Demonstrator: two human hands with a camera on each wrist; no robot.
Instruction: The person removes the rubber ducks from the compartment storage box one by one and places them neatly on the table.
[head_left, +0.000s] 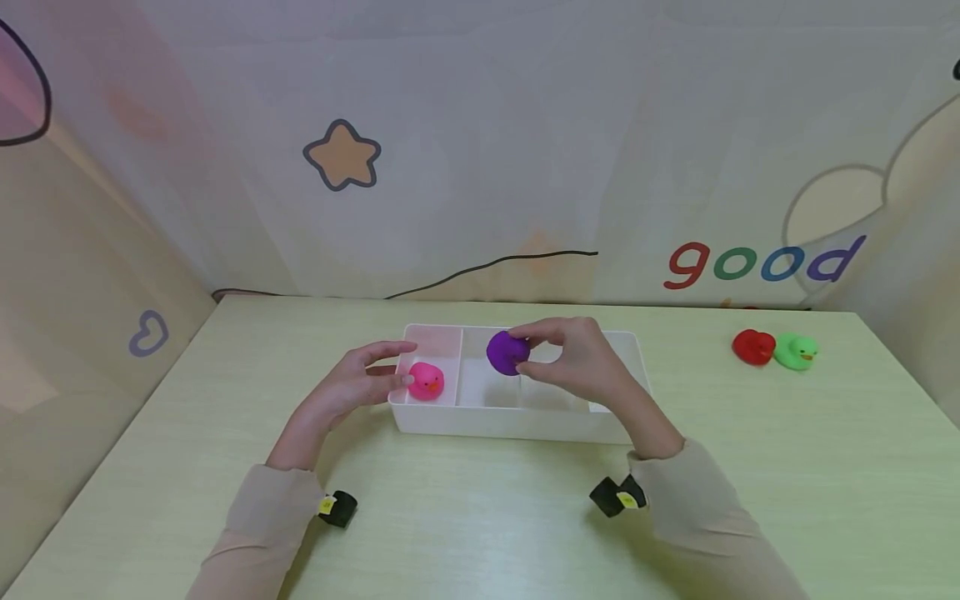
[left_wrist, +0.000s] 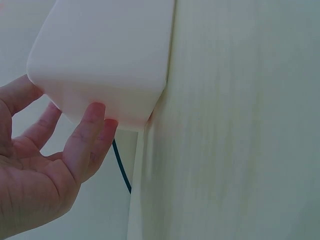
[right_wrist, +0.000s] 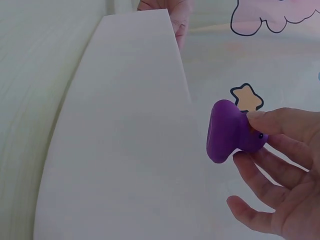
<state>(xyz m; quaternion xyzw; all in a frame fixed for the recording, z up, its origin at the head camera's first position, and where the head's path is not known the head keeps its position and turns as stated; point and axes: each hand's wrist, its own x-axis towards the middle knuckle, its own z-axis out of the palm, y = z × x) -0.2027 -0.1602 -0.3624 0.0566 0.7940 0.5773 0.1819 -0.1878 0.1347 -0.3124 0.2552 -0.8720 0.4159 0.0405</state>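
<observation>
My right hand point(head_left: 573, 358) pinches a purple toy duck point(head_left: 507, 353) between thumb and fingers, holding it above the white divided box point(head_left: 517, 423). In the right wrist view, the purple duck point(right_wrist: 225, 131) is tipped on its side, its flat base facing left. At the box's left end, my left hand point(head_left: 356, 379) grips the rim, thumb and a finger over the edge. Other fingertips point(left_wrist: 93, 112) rest against the outside of the end wall in the left wrist view. A pink toy duck point(head_left: 426, 381) sits in the leftmost compartment, next to the left thumb.
On the table point(head_left: 480, 508), toward the back right, a red toy duck point(head_left: 753, 347) and a green toy duck point(head_left: 796, 352) lie side by side. Behind the table hangs a printed cloth point(head_left: 480, 167). Dividers point(head_left: 460, 367) split the box into several compartments.
</observation>
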